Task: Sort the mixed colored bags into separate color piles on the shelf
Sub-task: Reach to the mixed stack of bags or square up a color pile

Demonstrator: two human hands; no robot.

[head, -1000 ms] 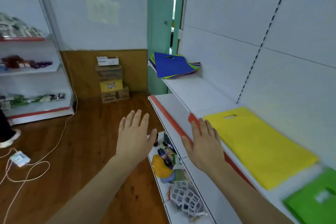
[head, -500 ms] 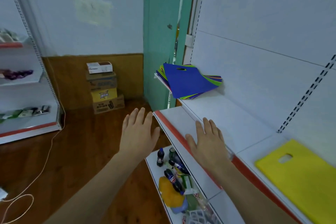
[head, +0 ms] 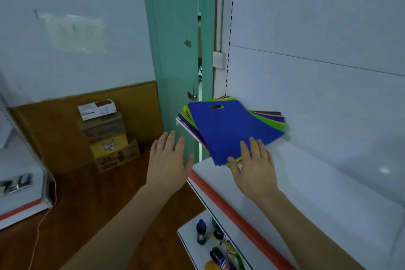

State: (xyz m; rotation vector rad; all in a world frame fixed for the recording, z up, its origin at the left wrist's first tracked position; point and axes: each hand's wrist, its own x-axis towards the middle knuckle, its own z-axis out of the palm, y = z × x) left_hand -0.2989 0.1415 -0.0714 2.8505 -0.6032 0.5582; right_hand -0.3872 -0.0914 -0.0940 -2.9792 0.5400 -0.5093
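A fanned stack of mixed colored bags (head: pixel 232 129) lies at the left end of the white shelf (head: pixel 317 190), a blue bag with a cut-out handle on top and green, yellow and red edges showing beneath. My right hand (head: pixel 254 166) is flat with straight fingers, its fingertips over the near edge of the blue bag. My left hand (head: pixel 169 160) hovers open in the air just left of the shelf end, a little short of the stack, holding nothing.
The shelf's front edge carries a red strip (head: pixel 232 215). A lower shelf (head: pixel 188 234) holds bottles (head: pixel 201 231) and small goods. A green door frame (head: pixel 175 50) stands behind the stack. Stacked cardboard boxes (head: pixel 107 136) sit on the wooden floor, and another shelf unit (head: pixel 19 182) stands far left.
The view has swung left and closer to the stack; the yellow and green bags have left the frame. Both hands moved forward, and my right hand has reached the blue bag's near edge.
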